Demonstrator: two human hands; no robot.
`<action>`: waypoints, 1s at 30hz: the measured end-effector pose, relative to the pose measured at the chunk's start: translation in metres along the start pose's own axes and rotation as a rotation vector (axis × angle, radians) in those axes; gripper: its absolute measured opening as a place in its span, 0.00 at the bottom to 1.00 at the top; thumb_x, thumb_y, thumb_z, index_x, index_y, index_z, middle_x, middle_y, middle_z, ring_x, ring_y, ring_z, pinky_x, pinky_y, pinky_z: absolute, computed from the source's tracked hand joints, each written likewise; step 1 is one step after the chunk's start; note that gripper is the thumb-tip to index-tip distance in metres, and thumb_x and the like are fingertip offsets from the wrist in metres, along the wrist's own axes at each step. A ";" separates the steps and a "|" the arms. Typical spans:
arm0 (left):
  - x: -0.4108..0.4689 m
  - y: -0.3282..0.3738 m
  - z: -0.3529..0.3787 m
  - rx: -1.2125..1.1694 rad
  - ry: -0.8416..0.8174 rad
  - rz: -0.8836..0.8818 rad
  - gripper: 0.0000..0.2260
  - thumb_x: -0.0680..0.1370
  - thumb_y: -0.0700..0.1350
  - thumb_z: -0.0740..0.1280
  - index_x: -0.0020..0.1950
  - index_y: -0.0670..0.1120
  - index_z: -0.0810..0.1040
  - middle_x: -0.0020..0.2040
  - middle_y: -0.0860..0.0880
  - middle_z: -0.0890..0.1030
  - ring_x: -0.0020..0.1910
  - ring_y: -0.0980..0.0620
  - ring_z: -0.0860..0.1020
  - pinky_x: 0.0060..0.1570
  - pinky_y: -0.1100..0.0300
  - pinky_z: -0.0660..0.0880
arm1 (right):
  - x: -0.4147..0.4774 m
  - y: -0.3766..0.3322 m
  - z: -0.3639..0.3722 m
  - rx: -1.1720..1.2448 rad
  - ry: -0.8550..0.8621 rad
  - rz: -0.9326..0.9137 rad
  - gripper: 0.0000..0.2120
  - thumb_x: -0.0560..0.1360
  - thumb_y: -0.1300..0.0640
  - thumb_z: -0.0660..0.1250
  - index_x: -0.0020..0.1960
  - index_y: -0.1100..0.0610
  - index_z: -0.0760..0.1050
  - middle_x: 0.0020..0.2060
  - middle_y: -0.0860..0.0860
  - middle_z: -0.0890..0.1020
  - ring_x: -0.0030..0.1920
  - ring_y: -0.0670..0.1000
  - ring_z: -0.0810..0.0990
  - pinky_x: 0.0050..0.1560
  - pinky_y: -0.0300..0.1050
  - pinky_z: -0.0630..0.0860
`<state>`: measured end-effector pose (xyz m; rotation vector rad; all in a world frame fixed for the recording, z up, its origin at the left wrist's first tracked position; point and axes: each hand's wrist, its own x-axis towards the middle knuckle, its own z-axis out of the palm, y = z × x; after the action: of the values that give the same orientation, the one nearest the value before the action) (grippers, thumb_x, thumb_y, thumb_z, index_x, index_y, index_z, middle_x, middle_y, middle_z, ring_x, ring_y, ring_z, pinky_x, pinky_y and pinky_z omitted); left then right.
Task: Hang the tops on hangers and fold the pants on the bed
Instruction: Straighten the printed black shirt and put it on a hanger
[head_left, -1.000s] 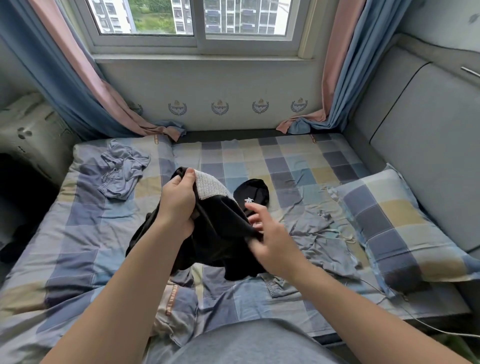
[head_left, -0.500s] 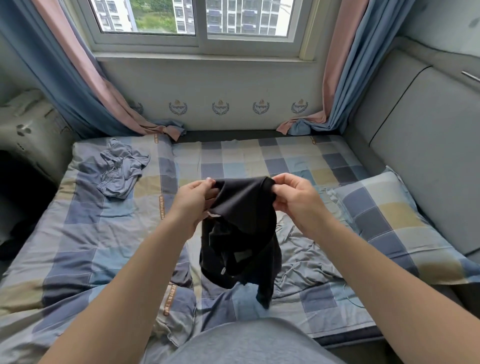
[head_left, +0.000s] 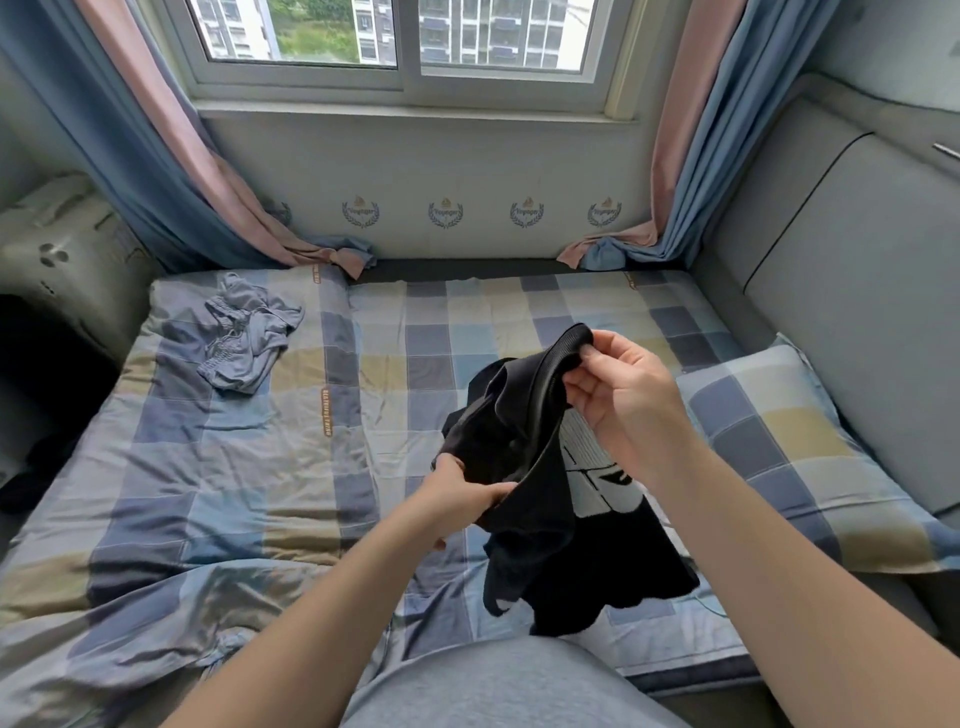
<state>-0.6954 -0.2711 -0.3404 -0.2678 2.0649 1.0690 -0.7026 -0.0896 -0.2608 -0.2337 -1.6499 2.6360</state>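
A black garment (head_left: 519, 431) with a white print hangs bunched above the bed (head_left: 249, 467), centre-right of the frame. The right hand (head_left: 623, 410) pinches its ribbed edge and the left hand (head_left: 462, 499) grips lower folds. It looks light and limp, best held at the shoulders.

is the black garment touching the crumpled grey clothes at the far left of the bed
Apart. The head view shows a wide stretch of checked bedding between the black garment and the crumpled grey clothes.
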 end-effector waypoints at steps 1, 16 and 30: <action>0.005 -0.003 0.001 -0.094 -0.065 -0.036 0.38 0.70 0.66 0.72 0.72 0.46 0.66 0.60 0.48 0.79 0.50 0.50 0.82 0.45 0.54 0.80 | -0.002 -0.001 -0.001 0.019 0.005 -0.010 0.10 0.83 0.68 0.55 0.50 0.62 0.75 0.37 0.54 0.83 0.35 0.48 0.81 0.43 0.43 0.81; -0.009 0.030 -0.021 -0.777 0.337 0.335 0.08 0.81 0.33 0.60 0.50 0.41 0.78 0.41 0.42 0.81 0.37 0.47 0.79 0.47 0.47 0.79 | -0.036 0.038 -0.076 -0.194 0.398 0.296 0.06 0.83 0.64 0.58 0.51 0.59 0.73 0.41 0.56 0.82 0.41 0.54 0.82 0.44 0.49 0.78; -0.057 0.053 -0.033 -0.153 0.389 0.786 0.04 0.73 0.34 0.71 0.41 0.42 0.81 0.34 0.48 0.83 0.33 0.50 0.80 0.34 0.57 0.76 | -0.032 0.063 0.016 -0.805 -0.139 -0.190 0.05 0.78 0.57 0.65 0.53 0.49 0.75 0.42 0.48 0.82 0.45 0.49 0.81 0.45 0.50 0.80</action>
<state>-0.7015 -0.2726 -0.2558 0.3262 2.5124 1.7504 -0.6693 -0.1343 -0.3067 0.1026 -2.5416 1.7623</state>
